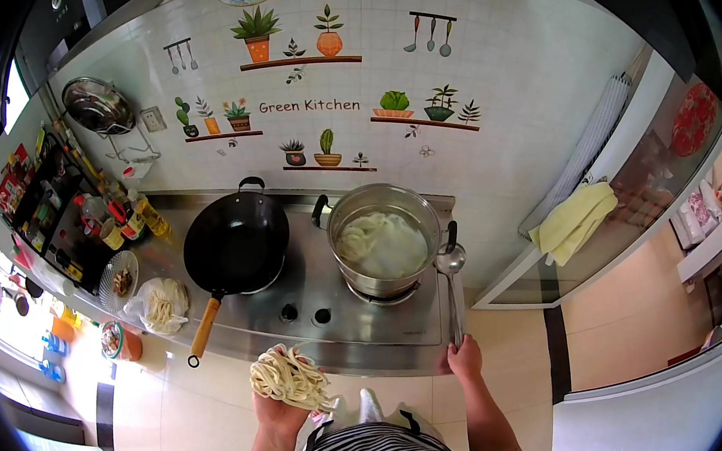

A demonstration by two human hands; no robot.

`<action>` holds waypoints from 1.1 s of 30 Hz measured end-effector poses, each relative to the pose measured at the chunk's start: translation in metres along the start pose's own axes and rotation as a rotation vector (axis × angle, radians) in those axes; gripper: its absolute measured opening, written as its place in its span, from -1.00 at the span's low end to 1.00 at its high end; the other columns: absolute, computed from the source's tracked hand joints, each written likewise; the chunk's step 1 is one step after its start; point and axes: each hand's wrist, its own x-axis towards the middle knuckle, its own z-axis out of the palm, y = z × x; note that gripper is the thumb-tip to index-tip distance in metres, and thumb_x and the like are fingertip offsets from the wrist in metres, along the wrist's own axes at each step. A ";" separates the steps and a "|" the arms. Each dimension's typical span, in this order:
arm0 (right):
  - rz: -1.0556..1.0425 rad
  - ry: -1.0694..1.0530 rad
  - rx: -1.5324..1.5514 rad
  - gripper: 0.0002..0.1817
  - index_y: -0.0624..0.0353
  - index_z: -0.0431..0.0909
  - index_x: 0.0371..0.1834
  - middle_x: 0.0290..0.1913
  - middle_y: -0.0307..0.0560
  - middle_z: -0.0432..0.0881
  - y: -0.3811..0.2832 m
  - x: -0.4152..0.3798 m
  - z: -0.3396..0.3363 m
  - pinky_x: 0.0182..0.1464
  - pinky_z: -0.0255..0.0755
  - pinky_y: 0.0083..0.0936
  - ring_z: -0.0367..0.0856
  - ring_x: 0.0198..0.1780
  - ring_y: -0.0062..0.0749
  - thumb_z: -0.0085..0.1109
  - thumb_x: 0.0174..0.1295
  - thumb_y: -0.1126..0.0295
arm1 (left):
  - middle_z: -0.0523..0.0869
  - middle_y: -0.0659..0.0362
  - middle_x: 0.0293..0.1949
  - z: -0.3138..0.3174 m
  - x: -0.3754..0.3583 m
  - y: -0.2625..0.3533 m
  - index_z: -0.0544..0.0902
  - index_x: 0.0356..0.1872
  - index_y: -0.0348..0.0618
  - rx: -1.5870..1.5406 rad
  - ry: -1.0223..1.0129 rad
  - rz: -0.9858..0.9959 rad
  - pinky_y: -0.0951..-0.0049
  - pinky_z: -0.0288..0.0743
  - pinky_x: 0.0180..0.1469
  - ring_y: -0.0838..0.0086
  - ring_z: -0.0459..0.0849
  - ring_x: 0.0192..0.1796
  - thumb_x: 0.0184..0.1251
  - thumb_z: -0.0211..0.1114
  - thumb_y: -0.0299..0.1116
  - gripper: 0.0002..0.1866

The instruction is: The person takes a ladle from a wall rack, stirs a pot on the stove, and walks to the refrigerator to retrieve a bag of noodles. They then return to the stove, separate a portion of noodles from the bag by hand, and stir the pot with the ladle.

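A bundle of pale fresh noodles [289, 378] rests in my left hand [278, 414], low in front of the stove's edge. The noodles cover most of the fingers, and a few strands hang to the right. My right hand [466, 356] is closed around the handle end of a metal ladle [452, 290]. The ladle's bowl lies beside the right handle of a steel pot [384, 286]. Inside the pot, pale noodles [371, 240] lie in cloudy water.
Left of the pot stands a black wok [237, 242] with its wooden handle pointing toward me. A plastic bag of noodles [163, 305], a clear bowl [114, 282], and an oil bottle [150, 215] sit farther left. A yellow cloth [573, 221] hangs at right.
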 end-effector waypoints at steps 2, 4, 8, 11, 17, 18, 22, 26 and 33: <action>-0.006 0.004 -0.019 -0.57 0.26 0.43 -0.04 -0.16 0.19 0.56 0.001 0.000 0.002 -0.07 0.49 -0.10 0.58 -0.11 0.11 0.23 0.10 0.23 | 0.69 0.12 -0.07 0.000 0.000 0.000 0.65 -0.03 -0.02 -0.002 0.010 0.005 -0.06 0.32 0.25 0.23 0.59 0.04 0.38 -0.01 -0.10 -0.64; -0.014 0.007 -0.037 -0.55 0.25 0.42 -0.01 -0.14 0.19 0.55 0.002 0.000 0.004 -0.06 0.49 -0.10 0.58 -0.10 0.10 0.24 0.10 0.24 | 0.69 0.14 -0.06 0.000 -0.001 0.000 0.65 -0.02 -0.01 0.003 0.010 0.005 -0.05 0.31 0.27 0.24 0.59 0.05 0.38 -0.01 -0.09 -0.63; 0.014 -0.011 -0.050 -0.55 0.23 0.43 0.00 -0.09 0.16 0.52 0.000 0.000 0.004 -0.02 0.49 -0.14 0.57 -0.07 0.05 0.25 0.08 0.25 | 0.69 0.15 -0.06 -0.002 -0.002 0.002 0.65 -0.03 0.00 0.006 0.021 0.011 -0.05 0.30 0.27 0.24 0.59 0.05 0.37 -0.01 -0.09 -0.63; 0.029 -0.019 -0.037 -0.54 0.22 0.43 0.00 -0.08 0.13 0.52 -0.001 0.000 0.002 0.00 0.48 -0.16 0.56 -0.05 0.03 0.26 0.06 0.25 | 0.69 0.15 -0.06 -0.002 -0.003 0.002 0.65 -0.03 -0.01 -0.002 0.029 0.013 -0.06 0.31 0.27 0.24 0.59 0.05 0.38 -0.01 -0.08 -0.63; 0.050 -0.015 0.011 -0.55 0.20 0.45 -0.01 -0.08 0.10 0.51 0.003 -0.001 0.006 0.01 0.47 -0.18 0.55 -0.04 0.01 0.27 0.06 0.25 | 0.69 0.12 -0.08 -0.001 -0.003 0.003 0.63 -0.02 -0.04 0.001 0.001 0.011 -0.08 0.31 0.27 0.22 0.59 0.05 0.38 0.00 -0.09 -0.63; 0.055 -0.012 0.022 -0.56 0.20 0.45 -0.02 -0.08 0.11 0.51 0.004 -0.001 0.006 0.01 0.47 -0.18 0.55 -0.04 0.01 0.27 0.06 0.25 | 0.69 0.11 -0.08 -0.002 -0.003 0.004 0.63 -0.01 -0.04 0.004 0.003 0.011 -0.08 0.31 0.27 0.22 0.59 0.05 0.37 0.00 -0.09 -0.63; 0.066 -0.010 0.037 -0.57 0.19 0.46 -0.03 -0.08 0.11 0.51 0.007 -0.003 0.006 0.01 0.47 -0.19 0.55 -0.04 0.01 0.28 0.06 0.25 | 0.68 0.12 -0.08 -0.001 -0.004 0.003 0.63 -0.01 -0.04 -0.013 0.000 0.006 -0.08 0.32 0.27 0.22 0.60 0.04 0.37 0.00 -0.10 -0.63; 0.060 0.022 0.047 -0.56 0.19 0.46 -0.03 -0.07 0.12 0.49 0.009 -0.006 0.004 0.01 0.46 -0.17 0.53 -0.04 0.03 0.30 0.04 0.25 | 0.68 0.13 -0.07 -0.005 -0.005 0.004 0.63 -0.02 -0.02 -0.005 0.009 0.005 -0.08 0.31 0.27 0.23 0.60 0.04 0.36 0.01 -0.09 -0.63; -0.061 0.193 0.075 -0.56 0.23 0.44 -0.05 -0.11 0.19 0.47 0.016 -0.007 0.006 0.02 0.41 -0.10 0.48 -0.03 0.11 0.31 0.00 0.32 | 0.69 0.13 -0.07 -0.007 -0.008 0.005 0.63 -0.01 -0.02 -0.022 0.021 -0.001 -0.08 0.30 0.28 0.24 0.60 0.04 0.37 0.01 -0.08 -0.63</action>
